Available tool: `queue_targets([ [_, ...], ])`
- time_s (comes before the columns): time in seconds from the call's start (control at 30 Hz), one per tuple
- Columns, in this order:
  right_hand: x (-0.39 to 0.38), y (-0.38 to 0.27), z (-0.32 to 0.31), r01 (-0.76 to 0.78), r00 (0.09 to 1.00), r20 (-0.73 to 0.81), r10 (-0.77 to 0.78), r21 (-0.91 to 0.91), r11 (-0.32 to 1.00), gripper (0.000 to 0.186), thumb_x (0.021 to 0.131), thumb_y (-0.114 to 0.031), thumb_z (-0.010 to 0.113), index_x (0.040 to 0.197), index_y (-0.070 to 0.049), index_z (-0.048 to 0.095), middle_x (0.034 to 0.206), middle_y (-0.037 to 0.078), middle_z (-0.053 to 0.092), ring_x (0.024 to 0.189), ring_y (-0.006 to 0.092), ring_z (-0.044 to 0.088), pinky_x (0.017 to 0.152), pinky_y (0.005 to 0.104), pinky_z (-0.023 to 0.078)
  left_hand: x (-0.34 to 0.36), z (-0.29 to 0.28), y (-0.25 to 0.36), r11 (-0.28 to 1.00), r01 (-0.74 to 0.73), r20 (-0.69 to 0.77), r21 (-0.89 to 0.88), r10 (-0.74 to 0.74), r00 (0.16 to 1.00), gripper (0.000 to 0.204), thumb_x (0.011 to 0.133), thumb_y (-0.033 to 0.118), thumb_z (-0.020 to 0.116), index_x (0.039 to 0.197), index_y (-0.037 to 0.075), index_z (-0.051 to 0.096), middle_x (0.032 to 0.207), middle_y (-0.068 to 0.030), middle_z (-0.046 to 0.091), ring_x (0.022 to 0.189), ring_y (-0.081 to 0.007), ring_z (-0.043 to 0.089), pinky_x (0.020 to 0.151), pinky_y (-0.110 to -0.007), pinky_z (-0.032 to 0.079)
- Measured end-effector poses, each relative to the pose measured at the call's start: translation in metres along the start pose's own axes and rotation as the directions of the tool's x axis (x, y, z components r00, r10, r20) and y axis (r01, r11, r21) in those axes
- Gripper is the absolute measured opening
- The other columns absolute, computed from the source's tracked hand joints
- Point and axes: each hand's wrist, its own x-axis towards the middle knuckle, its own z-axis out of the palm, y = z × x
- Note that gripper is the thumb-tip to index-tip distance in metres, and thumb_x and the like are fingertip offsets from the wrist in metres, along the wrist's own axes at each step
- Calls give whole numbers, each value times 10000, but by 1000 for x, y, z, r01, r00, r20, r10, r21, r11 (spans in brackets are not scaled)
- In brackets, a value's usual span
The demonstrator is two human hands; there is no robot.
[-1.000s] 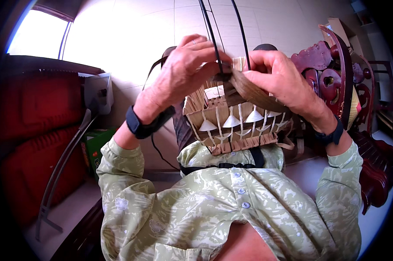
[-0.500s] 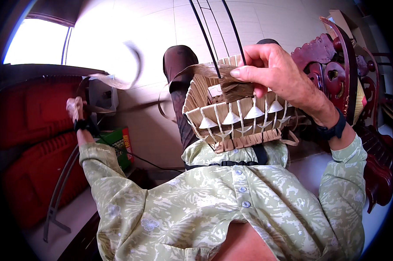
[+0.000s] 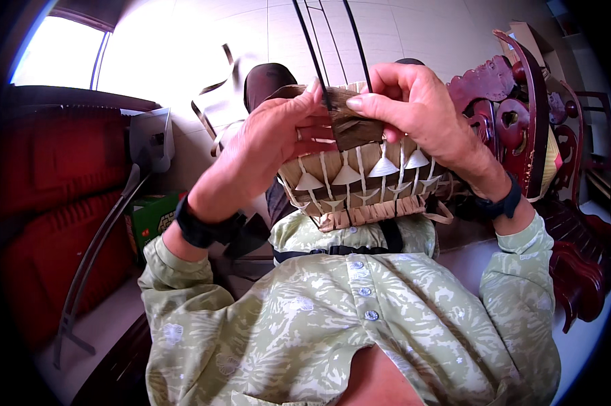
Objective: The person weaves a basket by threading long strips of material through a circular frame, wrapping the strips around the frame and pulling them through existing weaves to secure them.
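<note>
A small woven basket point(image 3: 359, 186) of tan and brown strips with pale triangle shapes is held up in front of my chest. My left hand point(image 3: 265, 152) grips its left rim, fingers pressed on a brown strip point(image 3: 353, 128) along the top edge. On that same strip, from the right, my right hand point(image 3: 413, 108) pinches with thumb and fingers. Thin black strands point(image 3: 319, 54) rise from the rim between both hands. A loose pale strip point(image 3: 217, 101) curls up behind my left hand. Both wrists wear black bands.
A carved dark red wooden chair point(image 3: 522, 115) stands at the right. At the left are a red cushioned seat point(image 3: 55, 203), a grey metal stand point(image 3: 109, 230) and a green box point(image 3: 153, 220). The floor beyond is pale tile point(image 3: 183, 54).
My left hand, which had swung out to the left pulling a long strip, has come back onto the basket rim. My right hand stayed on the rim.
</note>
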Motion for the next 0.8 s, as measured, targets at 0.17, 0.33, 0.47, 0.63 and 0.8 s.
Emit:
queue_targets([
  [0.17, -4, 6, -1, 56, 995, -76, -60, -53, 997, 244, 864, -205, 677, 766, 3, 596, 603, 2, 565, 487, 43, 506, 431, 218, 404, 16, -20, -6, 992, 100, 54, -80, -96, 994, 295, 957, 378, 563, 1036, 98, 612, 952, -4, 643, 851, -103, 618, 791, -267, 510],
  [0.33, -5, 7, 2, 72, 995, -73, -72, -8, 997, 243, 860, -205, 681, 759, -2, 593, 583, -1, 559, 487, 45, 511, 441, 233, 409, 13, -10, -14, 994, -49, -160, -101, 33, 987, 190, 920, 296, 647, 858, 118, 623, 781, 30, 631, 683, -30, 574, 670, -206, 498],
  [0.47, 0, 7, 1, 84, 994, -67, -86, -39, 996, 246, 859, -211, 683, 759, -5, 596, 590, 0, 568, 489, 50, 519, 441, 231, 416, 15, -7, -14, 985, -112, -235, -131, 79, 969, 186, 903, 270, 672, 873, 95, 616, 762, 13, 627, 654, -53, 578, 654, -225, 512],
  [0.63, 1, 3, 1, 46, 995, -83, -51, -65, 997, 243, 856, -214, 686, 767, -3, 604, 605, 4, 586, 499, 50, 524, 450, 230, 423, 21, -2, -13, 916, -215, -218, -338, 146, 965, 151, 917, 230, 653, 887, 90, 606, 770, 7, 622, 667, -76, 582, 688, -245, 534],
  [0.8, -1, 3, -1, 41, 996, -81, -45, -43, 998, 241, 853, -218, 690, 779, -3, 609, 609, 1, 587, 509, 46, 531, 451, 225, 422, 20, -8, -15, 809, -289, -225, -512, 198, 954, 155, 922, 239, 647, 918, 87, 618, 732, 21, 617, 660, -67, 583, 775, -309, 552],
])
